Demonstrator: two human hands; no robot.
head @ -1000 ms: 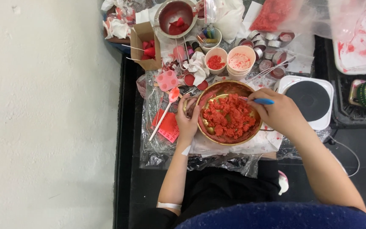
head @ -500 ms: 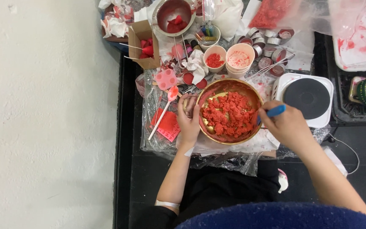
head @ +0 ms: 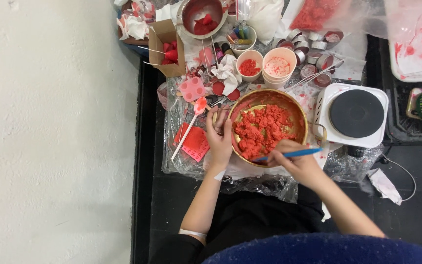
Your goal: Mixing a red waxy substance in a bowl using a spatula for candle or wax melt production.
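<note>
A round brass-coloured metal bowl [head: 268, 128] filled with crumbly red paste [head: 262, 129] sits near the middle of a dark tabletop [head: 406, 161], on a sheet of crinkled clear plastic [head: 181, 156]. The left hand [head: 219, 139] wraps around the bowl's left rim, fingers curled over the edge and gripping it. The right hand [head: 296, 161] is at the bowl's near rim, closed around a thin blue-handled tool [head: 291, 154] that lies almost level, its tip pointing into the red paste. Just to the right of the bowl stands a white square hot plate with a black round top [head: 355, 115]. To the left of the bowl lie a long-handled pink spoon [head: 191, 122], a flat red square mould [head: 191, 142] and a pink mould with round holes [head: 192, 89]. Behind the bowl are two pale paper cups, one holding red material [head: 249, 65] and one holding pinkish crumbs [head: 279, 64], with small round metal tins [head: 313, 58] beside them. Further back stand a steel bowl with red pieces inside [head: 202, 17] and an open brown cardboard box [head: 167, 46] holding red shapes. A pale wall [head: 50, 132] fills the left side.
</note>
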